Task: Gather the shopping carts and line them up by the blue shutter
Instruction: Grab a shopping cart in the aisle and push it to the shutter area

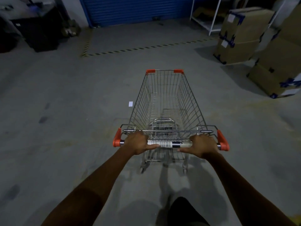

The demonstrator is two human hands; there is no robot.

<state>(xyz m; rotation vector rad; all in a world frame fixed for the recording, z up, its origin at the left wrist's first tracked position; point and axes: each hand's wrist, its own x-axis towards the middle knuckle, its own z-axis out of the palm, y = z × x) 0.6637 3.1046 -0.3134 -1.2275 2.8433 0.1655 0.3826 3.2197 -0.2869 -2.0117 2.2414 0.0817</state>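
An empty wire shopping cart [164, 88] with orange corner caps stands on the grey floor in front of me, nose pointing toward the blue shutter [136, 9] at the far wall. My left hand [138, 142] grips the left part of the cart's handle bar [169, 144]. My right hand [201, 145] grips the right part of the same bar. A label with a barcode wraps the bar between my hands. No other cart is in view.
Stacked cardboard boxes [241, 35] stand at the right, with a white metal rack [210, 17] behind them. A black bin [40, 31] and dark clutter sit at the far left. Yellow-black hazard tape [140, 48] marks the floor before the shutter. A small white paper [130, 103] lies left of the cart.
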